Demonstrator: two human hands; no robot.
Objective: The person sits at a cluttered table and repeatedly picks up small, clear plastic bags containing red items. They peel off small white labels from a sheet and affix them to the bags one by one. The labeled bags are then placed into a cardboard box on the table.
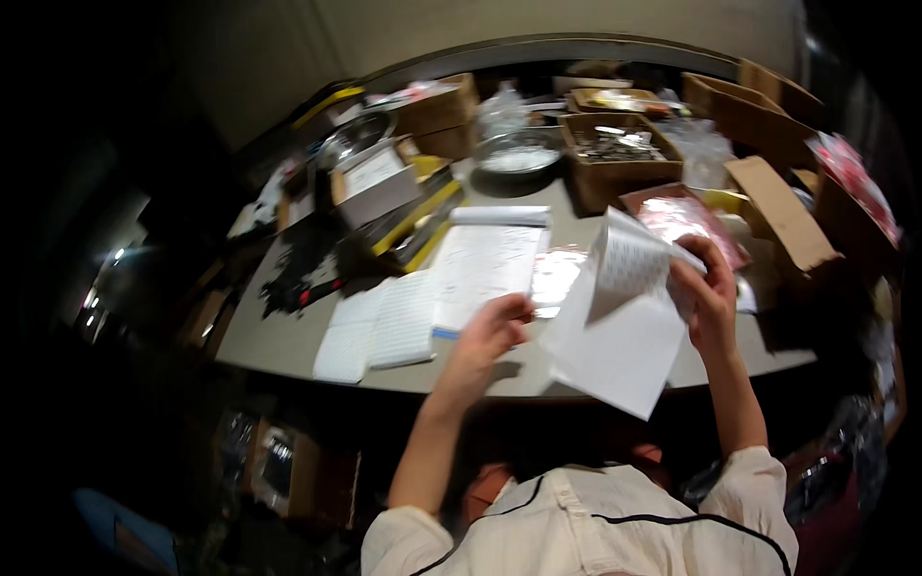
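My right hand point(706, 293) is closed on the upper right edge of a white paper sheet point(619, 350), which hangs tilted above the table's front edge. Its upper part is folded over and carries printed lines. To the left of that sheet, and apart from it, my left hand point(490, 336) is held with curled fingers and nothing visible in them. Just beyond the left hand lies an open notepad point(490, 259) with handwriting. A lined notebook point(379, 322) lies open beside it. Between notepad and sheet is a shiny clear packet point(557, 278).
A box of metal parts point(619, 144) and a round metal bowl point(519, 154) stand at the back. A white carton point(379, 187) and a yellow-black box point(418, 226) are at left. Cardboard boxes point(783, 211) and a pink packet point(687, 223) crowd the right.
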